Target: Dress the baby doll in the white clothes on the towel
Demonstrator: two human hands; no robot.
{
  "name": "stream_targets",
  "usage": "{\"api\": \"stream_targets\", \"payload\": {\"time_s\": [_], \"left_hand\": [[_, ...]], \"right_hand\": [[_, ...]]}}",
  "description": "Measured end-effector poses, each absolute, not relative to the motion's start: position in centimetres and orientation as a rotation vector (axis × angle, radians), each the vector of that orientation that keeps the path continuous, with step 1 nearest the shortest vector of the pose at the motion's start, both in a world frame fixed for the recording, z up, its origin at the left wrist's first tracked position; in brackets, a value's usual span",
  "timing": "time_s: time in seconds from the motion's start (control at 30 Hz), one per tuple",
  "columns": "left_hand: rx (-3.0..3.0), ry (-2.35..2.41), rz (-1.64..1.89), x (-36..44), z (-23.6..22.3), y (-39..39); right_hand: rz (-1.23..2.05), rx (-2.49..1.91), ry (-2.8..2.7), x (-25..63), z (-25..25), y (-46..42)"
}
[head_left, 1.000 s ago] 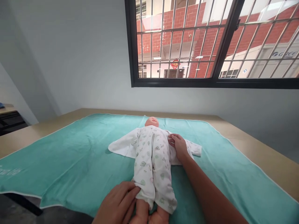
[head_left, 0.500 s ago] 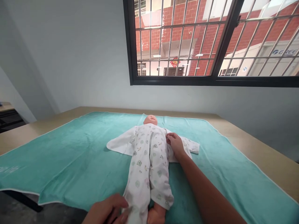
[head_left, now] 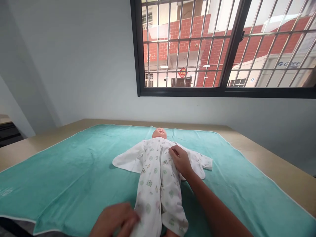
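A baby doll [head_left: 159, 133] lies on its back, head toward the wall. White printed baby clothes [head_left: 150, 184] cover it from neck to ankles, sleeves spread out on both sides. A dark seam or gap runs down the front. My right hand [head_left: 181, 161] is on the chest, its fingers bent and pinched at the printed cloth. Low in the view, my left hand [head_left: 115, 219] is beside the trouser leg on the left, fingers curled but smeared by motion. Whether it grips the cloth cannot be made out. The doll's feet are mostly cut off by the lower edge.
A turquoise towel [head_left: 74, 174] with a white edge lies under the doll on a wooden table [head_left: 266, 158]. Behind stands a grey wall [head_left: 98, 65] with a barred, black-framed window [head_left: 182, 91]. The towel overhangs the table's near left edge.
The view has tilted up slightly, so the table sits lower. My right hand has shifted left, further onto the chest. My left hand is more blurred beside the leg.
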State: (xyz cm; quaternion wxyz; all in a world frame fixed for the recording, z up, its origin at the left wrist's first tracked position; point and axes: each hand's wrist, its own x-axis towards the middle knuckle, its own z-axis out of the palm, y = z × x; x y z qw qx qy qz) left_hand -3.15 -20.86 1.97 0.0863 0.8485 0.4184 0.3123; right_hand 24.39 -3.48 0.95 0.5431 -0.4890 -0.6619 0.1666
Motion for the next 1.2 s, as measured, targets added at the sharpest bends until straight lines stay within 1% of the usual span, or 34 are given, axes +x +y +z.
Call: {"api": "stream_targets", "payload": {"time_s": [0.13, 0.27, 0.43, 0.67, 0.77, 0.87, 0.93, 0.97, 1.07, 1.2], "left_hand": [[2.465, 1.531, 0.771, -3.9, 2.1, -14.8], [2.68, 1.473, 0.644, -3.8, 0.5, -9.6], [2.644, 1.475, 0.547, -2.5, -0.3, -8.3], [2.59, 1.479, 0.609, -2.2, 0.1, -9.7], [2.32, 1.594, 0.747, -3.5, 0.4, -8.3], [2.121, 1.844, 0.955, -6.3, 0.3, -5.2], [2.092, 2.085, 0.978, -8.4, 0.0, -3.0], [2.062, 2.156, 0.912, -9.3, -0.2, -2.2], [2.002, 2.188, 0.695, -10.9, -0.9, -0.6], [1.989, 2.202, 0.703, -10.8, -1.2, -0.1]], "right_hand": [[0.372, -1.358, -1.57, 25.2, 0.2, -2.7], [0.355, -1.411, -1.72, 26.7, -0.4, -1.9], [0.267, -1.48, -1.786, 27.1, -0.6, -1.6], [0.132, -1.724, -1.721, 27.5, -1.2, -1.3], [0.032, -1.849, -1.591, 29.1, -0.5, -1.1], [-0.038, -2.026, -1.497, 31.5, 0.2, -1.0], [-0.019, -2.156, -1.471, 32.9, 0.3, -1.0], [0.01, -2.201, -1.467, 33.4, 0.2, -1.0], [0.1, -2.236, -1.463, 34.2, 0.0, -1.0], [0.194, -2.181, -1.46, 34.5, 0.1, -1.0]]}}
